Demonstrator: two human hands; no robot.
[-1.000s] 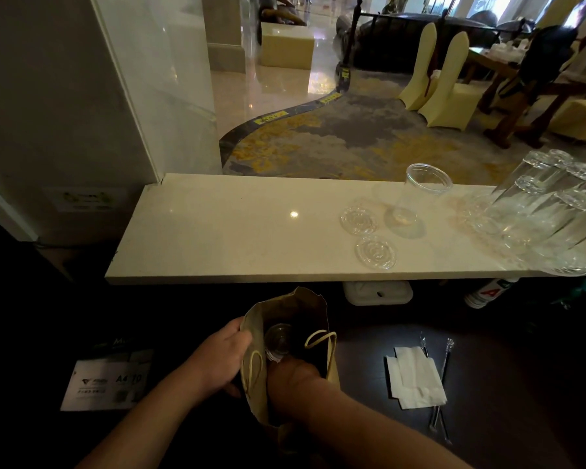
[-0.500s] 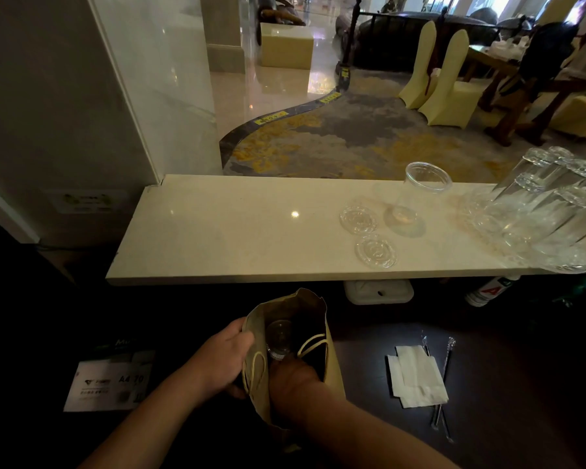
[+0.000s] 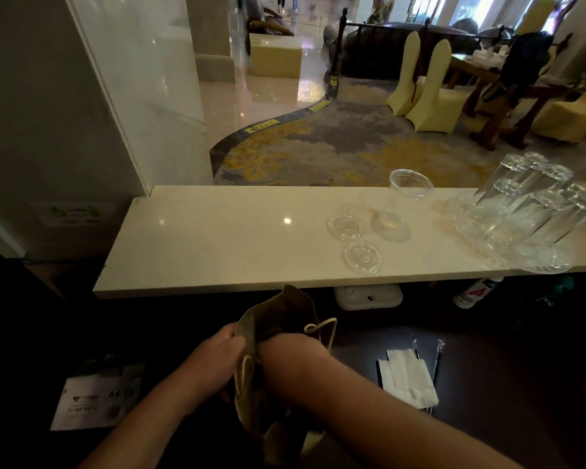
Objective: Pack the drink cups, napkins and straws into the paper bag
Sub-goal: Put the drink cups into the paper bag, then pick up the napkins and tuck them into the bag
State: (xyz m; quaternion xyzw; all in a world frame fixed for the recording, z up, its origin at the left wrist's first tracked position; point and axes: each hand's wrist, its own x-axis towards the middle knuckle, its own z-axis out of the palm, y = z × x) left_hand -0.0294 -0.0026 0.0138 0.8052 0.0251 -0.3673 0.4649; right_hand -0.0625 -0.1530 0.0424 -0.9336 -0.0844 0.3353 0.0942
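Note:
A brown paper bag (image 3: pixel 278 319) stands open on the dark lower surface in front of me. My left hand (image 3: pixel 214 360) grips the bag's left rim. My right hand (image 3: pixel 291 350) is plunged into the bag's mouth up to the wrist, so its fingers and anything they hold are hidden. A clear plastic drink cup (image 3: pixel 400 201) stands upright on the cream counter (image 3: pixel 217 238), with two clear lids (image 3: pixel 345 226) (image 3: pixel 363 256) lying beside it. White napkins (image 3: pixel 408 377) and wrapped straws (image 3: pixel 437 357) lie on the dark surface to the right of the bag.
Several upturned drinking glasses (image 3: pixel 528 211) crowd the counter's right end. Under the counter's edge sit a white box (image 3: pixel 367 297) and a bottle (image 3: pixel 474 292). A pack of A4 paper (image 3: pixel 99 397) lies at lower left. A glass pane rises behind the counter.
My right hand has pushed deeper into the bag, and the cup seen at the bag's mouth is now out of sight. The left hand keeps its hold on the rim.

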